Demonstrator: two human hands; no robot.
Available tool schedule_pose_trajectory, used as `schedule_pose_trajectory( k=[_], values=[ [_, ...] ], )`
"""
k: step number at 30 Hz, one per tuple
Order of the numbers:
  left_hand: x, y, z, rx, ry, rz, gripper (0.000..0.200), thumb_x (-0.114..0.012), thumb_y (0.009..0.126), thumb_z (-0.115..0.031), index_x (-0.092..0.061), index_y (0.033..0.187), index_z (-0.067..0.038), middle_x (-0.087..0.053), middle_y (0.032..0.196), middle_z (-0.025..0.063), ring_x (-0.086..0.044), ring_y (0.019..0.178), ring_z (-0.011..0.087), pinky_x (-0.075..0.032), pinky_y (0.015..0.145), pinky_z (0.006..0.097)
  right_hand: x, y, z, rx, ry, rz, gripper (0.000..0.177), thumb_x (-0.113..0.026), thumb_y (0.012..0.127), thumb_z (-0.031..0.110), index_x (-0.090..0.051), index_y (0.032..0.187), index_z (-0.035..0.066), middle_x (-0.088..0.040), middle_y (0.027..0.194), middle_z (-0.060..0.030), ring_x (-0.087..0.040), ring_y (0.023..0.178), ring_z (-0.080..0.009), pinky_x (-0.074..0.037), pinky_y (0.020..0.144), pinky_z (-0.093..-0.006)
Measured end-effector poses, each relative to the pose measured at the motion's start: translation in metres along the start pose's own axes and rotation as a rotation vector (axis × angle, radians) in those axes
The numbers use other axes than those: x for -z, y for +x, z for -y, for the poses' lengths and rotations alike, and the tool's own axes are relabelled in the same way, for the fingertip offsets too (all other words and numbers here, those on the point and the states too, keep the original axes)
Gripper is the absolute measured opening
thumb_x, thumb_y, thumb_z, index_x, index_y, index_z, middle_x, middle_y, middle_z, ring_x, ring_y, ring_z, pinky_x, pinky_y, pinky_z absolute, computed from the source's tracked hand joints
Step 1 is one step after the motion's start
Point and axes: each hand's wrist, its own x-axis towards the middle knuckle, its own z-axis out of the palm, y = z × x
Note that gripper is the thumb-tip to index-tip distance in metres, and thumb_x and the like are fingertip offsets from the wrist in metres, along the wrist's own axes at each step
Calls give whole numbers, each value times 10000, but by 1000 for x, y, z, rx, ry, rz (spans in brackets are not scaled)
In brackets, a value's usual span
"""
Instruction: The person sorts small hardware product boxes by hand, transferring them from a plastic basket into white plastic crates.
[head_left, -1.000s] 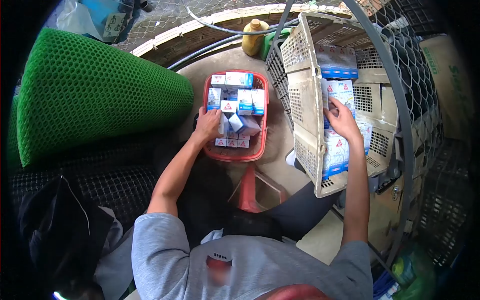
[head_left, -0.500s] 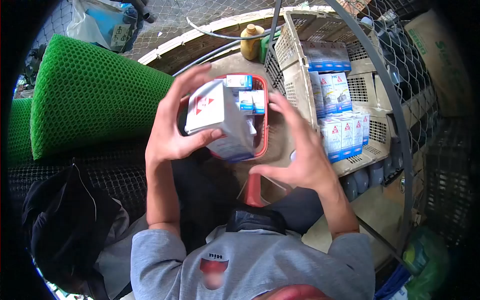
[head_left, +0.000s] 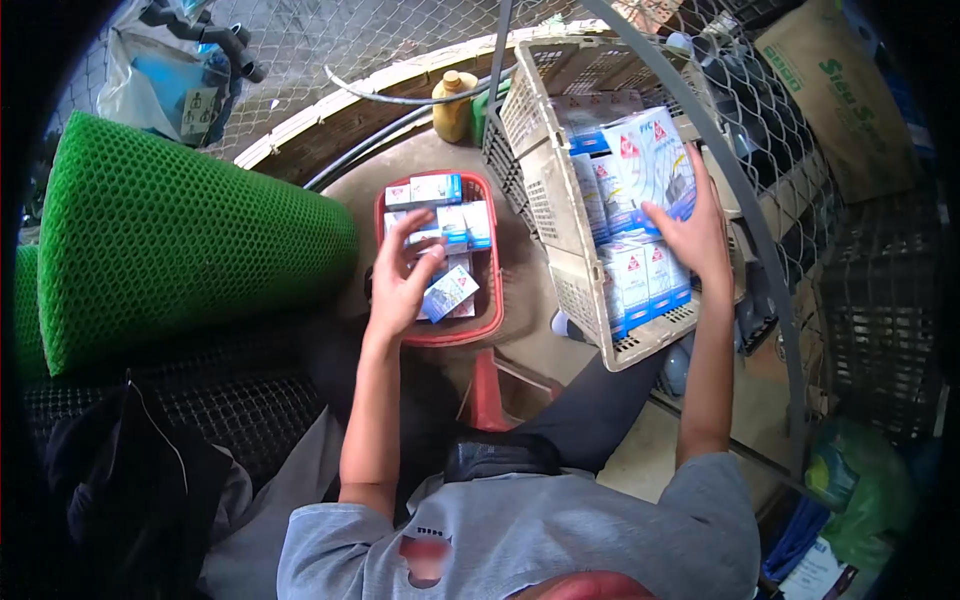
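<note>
My right hand (head_left: 697,235) grips a white and blue cardboard box (head_left: 650,160) with red triangle marks, thumb on its near face and fingers along its right side. That box is inside the tilted beige plastic crate (head_left: 555,190), above a row of similar boxes (head_left: 645,280). Over the red basket (head_left: 497,285), my left hand (head_left: 398,285) has its fingers curved and apart with nothing between them. Small white and blue boxes (head_left: 465,222) lie in the basket, and one small box (head_left: 450,293) sits askew beside my left thumb.
A large roll of green plastic mesh (head_left: 200,240) lies on the left. Behind the basket stands a yellow jug (head_left: 453,105). A grey metal bar (head_left: 745,190) and wire fencing curve past the crate's right side. Below the basket is a red plastic piece (head_left: 487,390).
The large white box has left my left hand, which is now over the basket. My right hand has moved right into the crate and taken hold of a box. The view has shifted.
</note>
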Motion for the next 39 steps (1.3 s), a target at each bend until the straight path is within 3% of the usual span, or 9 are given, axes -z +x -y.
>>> schedule_pose_trajectory(
  k=[4, 8, 10, 16, 23, 29, 32, 35, 39],
  values=[
    [21, -22, 67, 220, 37, -49, 523, -696, 983, -100, -503, 1464, -29, -536, 1470, 162, -635, 1227, 262, -586, 875, 358, -57, 16, -72, -51, -38, 22, 973, -849, 807, 315, -344, 1610, 97, -566, 1401, -303, -573, 1304, -446, -448, 1108, -475],
    [62, -31, 134, 391, 365, -115, 547, -761, 949, -219, -557, 1413, -13, -642, 1353, 187, -658, 1202, 271, -556, 930, 377, -97, 10, -92, -250, -274, 567, 1201, -786, 829, 299, 69, 1671, 340, -599, 1308, -375, -617, 1191, -516, -473, 1076, -498],
    [92, -30, 209, 388, 441, -113, 582, -797, 899, -285, -592, 1365, -4, -684, 1281, 214, -668, 1206, 290, -544, 975, 388, -86, 14, -92, -273, -178, 658, 1150, -762, 813, 130, -38, 1684, 324, -585, 1427, -321, -618, 1294, -407, -473, 1086, -418],
    [80, -14, 269, 639, 960, 142, 714, -865, 784, -306, -574, 1382, -45, -649, 1312, 233, -635, 1216, 401, -520, 1032, 456, -67, 15, -96, -224, -174, 756, 1089, -739, 826, 125, -104, 1671, 389, -604, 1381, -337, -630, 1240, -462, -494, 1062, -438],
    [70, -15, 354, 312, 1566, 332, 1239, -943, 671, -367, -204, 1647, -177, -500, 1366, 111, -540, 1287, 324, -488, 1021, 523, -60, -13, -61, -87, -246, 481, 816, -689, 906, 141, -339, 1631, 271, -533, 1493, -290, -534, 1367, -451, -406, 1166, -452],
    [61, -6, 373, 594, 1378, 215, 1205, -939, 661, -469, -250, 1601, -162, -526, 1372, 147, -549, 1290, 354, -502, 1007, 536, -51, -65, 24, 61, -136, -85, 516, -592, 956, -41, -471, 1455, -90, -553, 1473, -248, -549, 1372, -369, -415, 1158, -519],
    [69, 4, 351, 851, 1143, 53, 1021, -944, 669, -410, -422, 1481, -77, -598, 1341, 170, -618, 1243, 337, -534, 993, 485, -70, -92, 29, 82, 171, -263, 466, -540, 974, -48, -455, 1427, -117, -594, 1383, -281, -555, 1351, -397, -435, 1145, -508],
    [68, 0, 302, 831, 276, -118, 563, -793, 828, -335, -689, 1214, 61, -744, 1139, 154, -728, 996, 252, -556, 934, 370, -88, -96, 54, 101, 385, -325, 411, -513, 973, -45, -465, 1371, -137, -630, 1269, -288, -617, 1231, -384, -475, 1101, -481],
    [48, -20, 214, 767, -36, -210, 636, -726, 888, -258, -549, 1389, 90, -674, 1280, 170, -670, 1139, 246, -511, 1011, 363, -84, -92, 71, 155, 393, -213, 386, -550, 953, -23, -516, 1324, -126, -671, 1173, -249, -658, 1105, -323, -526, 967, -407]
  ],
)
